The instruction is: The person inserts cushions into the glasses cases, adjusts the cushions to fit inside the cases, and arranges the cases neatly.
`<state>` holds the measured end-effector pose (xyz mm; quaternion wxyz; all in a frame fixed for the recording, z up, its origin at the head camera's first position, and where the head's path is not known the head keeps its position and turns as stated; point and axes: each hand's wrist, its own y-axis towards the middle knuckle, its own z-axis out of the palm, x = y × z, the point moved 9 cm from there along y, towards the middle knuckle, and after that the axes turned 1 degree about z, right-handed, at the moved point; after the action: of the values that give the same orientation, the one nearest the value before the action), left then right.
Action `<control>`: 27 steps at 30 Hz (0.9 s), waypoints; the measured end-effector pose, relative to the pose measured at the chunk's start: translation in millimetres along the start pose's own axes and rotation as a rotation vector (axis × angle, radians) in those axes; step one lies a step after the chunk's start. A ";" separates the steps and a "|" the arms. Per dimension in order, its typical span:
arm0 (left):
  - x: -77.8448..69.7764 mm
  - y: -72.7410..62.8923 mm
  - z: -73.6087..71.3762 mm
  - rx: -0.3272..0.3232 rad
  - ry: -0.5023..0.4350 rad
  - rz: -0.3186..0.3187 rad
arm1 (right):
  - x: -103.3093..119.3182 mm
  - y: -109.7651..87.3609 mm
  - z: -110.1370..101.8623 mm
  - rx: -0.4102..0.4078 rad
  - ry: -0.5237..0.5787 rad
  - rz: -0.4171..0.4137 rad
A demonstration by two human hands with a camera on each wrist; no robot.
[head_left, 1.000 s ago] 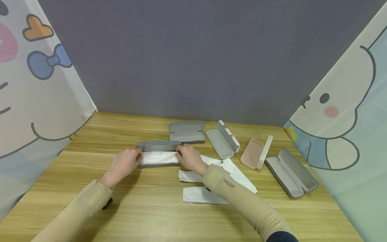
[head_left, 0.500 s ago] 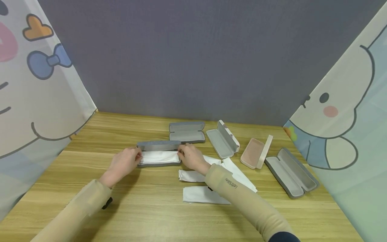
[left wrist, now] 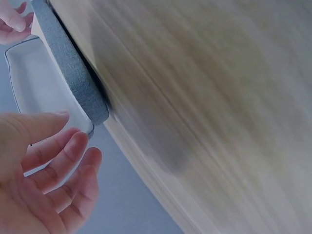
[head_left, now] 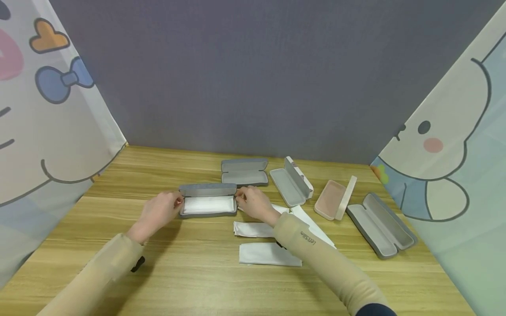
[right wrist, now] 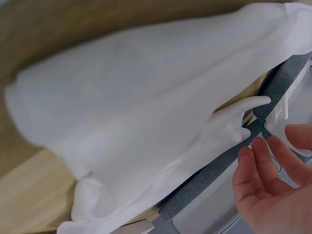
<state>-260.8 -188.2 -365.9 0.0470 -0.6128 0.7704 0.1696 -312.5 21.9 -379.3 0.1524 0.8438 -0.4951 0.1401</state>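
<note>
An open grey glasses case (head_left: 207, 192) stands on the table, its lid raised at the back. A folded white cloth (head_left: 209, 204) lies flat inside its base. At the case's left end is my left hand (head_left: 160, 210); in the left wrist view its thumb and fingers are apart with nothing between them, close to the case's blue-grey side (left wrist: 78, 68). My right hand (head_left: 254, 204) is by the other end, fingers loosely bent and holding nothing in the right wrist view. Whether either hand touches the case is hard to tell.
More folded white cloths (head_left: 270, 254) lie right of the case, partly under the right forearm. Further open cases stand behind and to the right: a grey one (head_left: 245, 177), a white-lidded one (head_left: 287, 188), a pink-lined one (head_left: 330, 200) and a larger grey one (head_left: 373, 229).
Both hands have drawn slightly outward from the cloth, left hand to the left, right hand to the right. The cloth has been let go and lies flatter within the case.
</note>
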 end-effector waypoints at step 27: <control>24.4 -1.0 3.5 0.127 -0.338 -0.206 | -4.5 2.8 4.4 0.104 0.263 0.102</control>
<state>-266.3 -209.9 -376.3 0.2311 -0.6470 0.6941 0.2152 -316.7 22.5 -384.8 0.1649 0.7987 -0.5051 0.2825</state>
